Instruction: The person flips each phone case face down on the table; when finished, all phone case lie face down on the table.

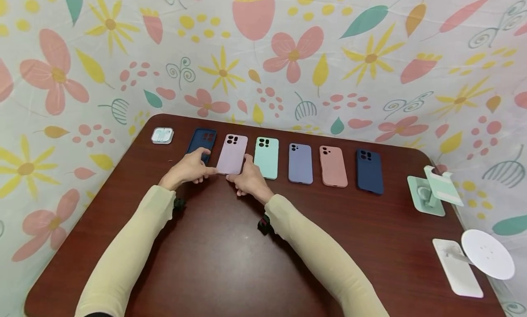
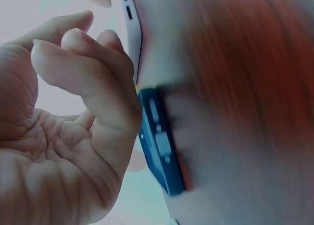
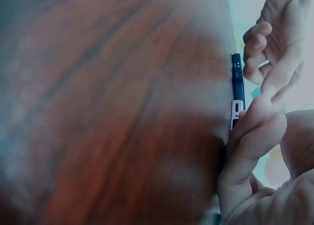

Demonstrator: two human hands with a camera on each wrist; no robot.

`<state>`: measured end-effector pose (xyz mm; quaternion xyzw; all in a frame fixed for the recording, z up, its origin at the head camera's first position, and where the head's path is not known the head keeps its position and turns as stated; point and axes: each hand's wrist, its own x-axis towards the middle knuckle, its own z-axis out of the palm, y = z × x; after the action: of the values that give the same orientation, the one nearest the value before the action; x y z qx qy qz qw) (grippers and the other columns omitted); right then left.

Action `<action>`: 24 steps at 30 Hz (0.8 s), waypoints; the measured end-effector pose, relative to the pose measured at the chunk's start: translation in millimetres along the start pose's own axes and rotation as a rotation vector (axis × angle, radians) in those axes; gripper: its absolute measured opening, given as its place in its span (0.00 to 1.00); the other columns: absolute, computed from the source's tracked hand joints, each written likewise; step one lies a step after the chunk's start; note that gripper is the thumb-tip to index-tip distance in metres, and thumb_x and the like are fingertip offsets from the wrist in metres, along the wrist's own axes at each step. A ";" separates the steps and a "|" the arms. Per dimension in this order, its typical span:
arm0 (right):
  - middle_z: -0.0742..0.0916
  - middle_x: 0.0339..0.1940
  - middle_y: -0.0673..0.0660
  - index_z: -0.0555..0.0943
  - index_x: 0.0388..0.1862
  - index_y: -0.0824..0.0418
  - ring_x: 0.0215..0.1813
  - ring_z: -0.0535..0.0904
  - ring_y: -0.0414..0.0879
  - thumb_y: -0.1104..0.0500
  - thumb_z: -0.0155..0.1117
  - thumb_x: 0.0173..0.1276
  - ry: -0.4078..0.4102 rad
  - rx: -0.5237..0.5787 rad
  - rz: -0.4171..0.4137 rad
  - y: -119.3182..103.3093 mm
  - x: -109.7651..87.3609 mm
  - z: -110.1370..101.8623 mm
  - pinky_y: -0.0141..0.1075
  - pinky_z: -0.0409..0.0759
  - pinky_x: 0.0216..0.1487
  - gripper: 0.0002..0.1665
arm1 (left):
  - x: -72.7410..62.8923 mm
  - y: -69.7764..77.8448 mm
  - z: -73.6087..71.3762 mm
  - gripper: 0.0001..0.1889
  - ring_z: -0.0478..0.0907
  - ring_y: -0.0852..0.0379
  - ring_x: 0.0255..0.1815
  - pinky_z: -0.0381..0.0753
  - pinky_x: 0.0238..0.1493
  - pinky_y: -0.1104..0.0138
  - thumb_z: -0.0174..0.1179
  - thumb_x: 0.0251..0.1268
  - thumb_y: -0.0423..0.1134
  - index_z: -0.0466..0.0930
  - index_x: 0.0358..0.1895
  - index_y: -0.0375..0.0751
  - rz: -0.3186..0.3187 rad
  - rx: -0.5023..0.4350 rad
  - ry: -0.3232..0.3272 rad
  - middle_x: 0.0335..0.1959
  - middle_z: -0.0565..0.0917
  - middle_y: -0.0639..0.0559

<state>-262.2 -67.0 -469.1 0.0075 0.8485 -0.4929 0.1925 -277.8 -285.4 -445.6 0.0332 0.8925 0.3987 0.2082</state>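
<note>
A lilac phone case (image 1: 232,154) lies back up on the table between the two hands. My left hand (image 1: 190,168) is at its lower left corner, thumb reaching to that corner, other fingers loosely bent over a navy phone case (image 1: 202,141). This navy case lies inner side up, its lower part hidden by the hand. My right hand (image 1: 249,177) holds the lilac case's lower right corner, thumb at the bottom edge and index finger along the right side. In the right wrist view, the lilac case's end (image 3: 237,110) shows beside the fingertips. A mint phone case (image 1: 266,157) lies just right.
Farther right in the row lie a blue-lavender case (image 1: 300,163), a pink case (image 1: 333,166) and a dark blue case (image 1: 369,170). Earphones in a clear box (image 1: 162,135) sit far left. A mint phone stand (image 1: 432,193) and a white stand (image 1: 459,269) occupy the right edge.
</note>
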 end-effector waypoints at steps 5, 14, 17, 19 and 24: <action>0.83 0.21 0.57 0.49 0.90 0.56 0.13 0.78 0.44 0.54 0.77 0.74 0.010 -0.033 -0.029 -2.8 -4.4 1.6 0.33 0.81 0.16 0.58 | -13.1 -8.3 -15.4 0.42 0.79 0.58 0.22 0.84 0.29 0.67 0.68 0.78 0.47 0.57 0.85 0.37 -0.012 -0.039 0.008 0.31 0.85 0.47; 0.87 0.21 0.56 0.51 0.91 0.52 0.15 0.83 0.47 0.47 0.77 0.74 -0.017 -0.111 -0.075 -20.8 -11.6 20.4 0.35 0.82 0.20 0.59 | -25.9 -21.2 -43.4 0.42 0.79 0.58 0.22 0.85 0.30 0.68 0.65 0.81 0.50 0.55 0.86 0.37 -0.040 -0.050 0.049 0.33 0.85 0.45; 0.87 0.21 0.57 0.52 0.91 0.52 0.15 0.83 0.48 0.45 0.77 0.73 -0.032 -0.118 -0.084 -28.6 -9.7 30.4 0.35 0.82 0.21 0.59 | -26.4 -25.2 -52.1 0.41 0.79 0.58 0.22 0.85 0.29 0.67 0.65 0.81 0.50 0.55 0.86 0.37 -0.041 -0.047 0.066 0.32 0.86 0.45; 0.87 0.21 0.56 0.51 0.91 0.53 0.15 0.83 0.47 0.45 0.77 0.74 -0.042 -0.122 -0.089 -34.2 -7.2 37.5 0.35 0.82 0.21 0.60 | -26.0 -28.2 -57.7 0.41 0.79 0.58 0.22 0.85 0.29 0.67 0.63 0.82 0.49 0.55 0.86 0.36 -0.041 -0.048 0.069 0.32 0.85 0.45; 0.87 0.21 0.55 0.49 0.91 0.55 0.15 0.83 0.47 0.46 0.77 0.74 -0.065 -0.108 -0.078 -46.6 1.2 54.2 0.35 0.83 0.21 0.61 | -21.9 -37.3 -69.0 0.40 0.80 0.57 0.25 0.85 0.31 0.67 0.61 0.84 0.46 0.51 0.88 0.37 -0.049 -0.047 0.037 0.34 0.85 0.46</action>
<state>-255.4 -136.7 -454.5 -0.0520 0.8668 -0.4535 0.2006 -281.3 -363.8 -424.0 -0.0009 0.8870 0.4151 0.2022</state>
